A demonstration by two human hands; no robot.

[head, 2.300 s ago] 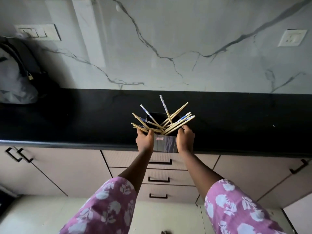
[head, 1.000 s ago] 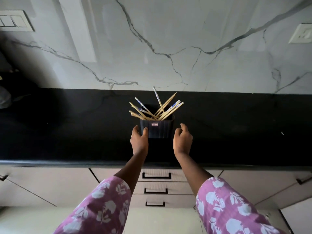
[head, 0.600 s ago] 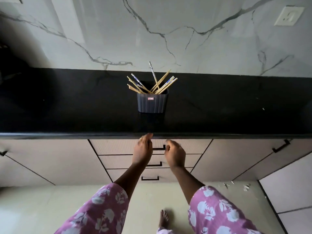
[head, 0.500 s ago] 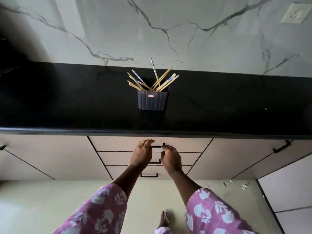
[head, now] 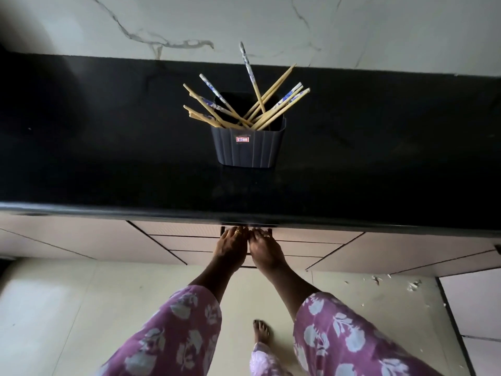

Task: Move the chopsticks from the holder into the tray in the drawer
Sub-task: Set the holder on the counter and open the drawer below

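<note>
A dark ribbed holder (head: 248, 147) stands on the black countertop (head: 108, 164). Several wooden chopsticks (head: 267, 109), some with blue-patterned ends, fan out of it. Below the counter's front edge, my left hand (head: 230, 246) and my right hand (head: 264, 251) sit side by side on the black handle of the top drawer (head: 184, 229). The fingers of both curl over the handle, whose ends show at either side. The drawer front looks flush with its neighbours. No tray is visible.
Two more drawers (head: 189, 244) lie under the top one, with cabinet doors (head: 67, 237) on both sides. A marble wall (head: 271, 25) rises behind the counter. My bare foot (head: 261, 331) stands on the pale floor, with white debris (head: 413, 284) at the right.
My hands let go of the holder, dropped below the counter edge and closed on the top drawer's handle. The view tilted down and moved closer.
</note>
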